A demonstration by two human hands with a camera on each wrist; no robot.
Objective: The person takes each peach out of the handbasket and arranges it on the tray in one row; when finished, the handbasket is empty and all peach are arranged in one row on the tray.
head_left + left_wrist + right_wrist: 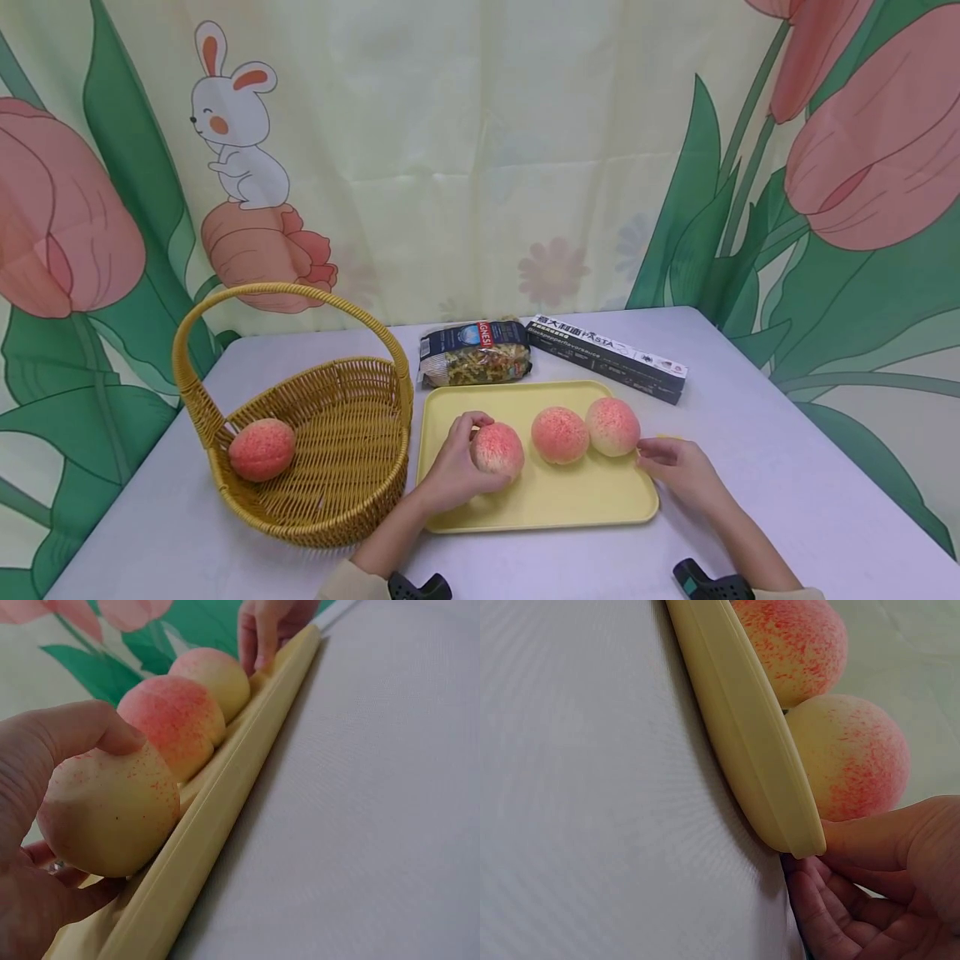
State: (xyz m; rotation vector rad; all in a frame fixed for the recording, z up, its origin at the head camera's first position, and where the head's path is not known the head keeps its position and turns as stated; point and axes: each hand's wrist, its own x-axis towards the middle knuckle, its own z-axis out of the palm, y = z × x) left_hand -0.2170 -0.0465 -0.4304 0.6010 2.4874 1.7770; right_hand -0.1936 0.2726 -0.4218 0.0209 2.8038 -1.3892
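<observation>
My left hand point(459, 468) grips a pink-and-cream peach point(498, 452) over the left half of a yellow tray point(570, 507). In the left wrist view the thumb lies over that peach point(112, 814), with fingers curled round its other side. Two more peaches, one near the middle point(560, 435) and one farther right point(613, 427), sit side by side on the tray. At the tray's right edge my right hand point(684, 473) pinches the rim; the right wrist view shows its thumb point(870, 841) at the rim and the fingers curled below.
Left of the tray stands a wicker basket point(405, 400) with a tall handle, holding a redder peach point(262, 450). Behind the tray lie a bag of pasta point(475, 353) and a long black pasta box point(607, 358). A printed curtain point(450, 167) hangs at the table's back.
</observation>
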